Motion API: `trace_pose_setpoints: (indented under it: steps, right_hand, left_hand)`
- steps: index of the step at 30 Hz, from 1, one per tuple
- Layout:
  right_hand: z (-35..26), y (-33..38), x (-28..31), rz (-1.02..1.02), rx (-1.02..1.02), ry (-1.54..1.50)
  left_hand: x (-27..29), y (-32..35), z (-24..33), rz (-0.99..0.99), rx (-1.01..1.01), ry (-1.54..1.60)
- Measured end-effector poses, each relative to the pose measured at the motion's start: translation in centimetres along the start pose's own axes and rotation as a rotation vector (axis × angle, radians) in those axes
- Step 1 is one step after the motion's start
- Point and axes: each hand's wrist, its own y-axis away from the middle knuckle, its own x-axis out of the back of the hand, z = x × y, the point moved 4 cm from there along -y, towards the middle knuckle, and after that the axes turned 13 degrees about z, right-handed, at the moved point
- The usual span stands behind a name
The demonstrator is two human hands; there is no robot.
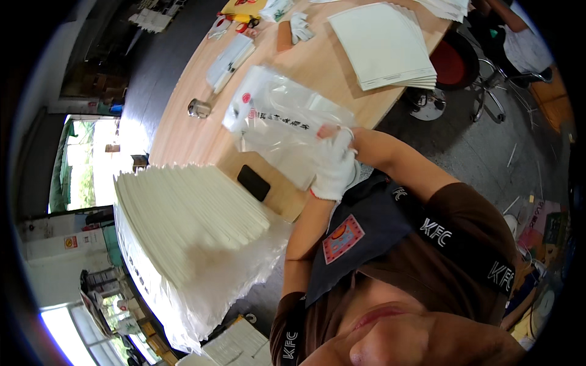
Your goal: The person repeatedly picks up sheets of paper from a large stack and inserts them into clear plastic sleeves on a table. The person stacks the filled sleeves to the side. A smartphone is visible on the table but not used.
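Both hands meet over a wooden table [183, 137] on a clear plastic bag [268, 116] with red and dark print. My left hand [334, 171], in a white glove, grips the bag's near edge. My right hand [331, 130] comes in from the right and pinches the same edge just above the glove; only its fingertips show. The bag hangs slack and spreads toward the table's middle. A thick stack of cream sheets [189, 213] lies left of the hands on a heap of clear bags [201, 293].
A black phone [253, 182] lies between the stack and the hands. Further back are a second stack of cream sheets [384, 43], a small clear holder [199, 108], white gloves [299, 27] and red scissors [244, 25]. A red-seated chair [455, 61] and another person [519, 43] are at the upper right.
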Motion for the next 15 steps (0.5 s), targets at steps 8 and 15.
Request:
trace_pose_setpoints:
  steps: [8,15]
  right_hand:
    - [6.0,3.8,7.1,-0.040,-0.049,0.152]
    - [17.8,2.8,10.2,0.409,0.181,0.730]
  left_hand:
    - [-3.7,3.3,-14.9,0.340,0.393,0.224]
    - [-6.1,-1.0,-12.2,0.057,0.659,0.605]
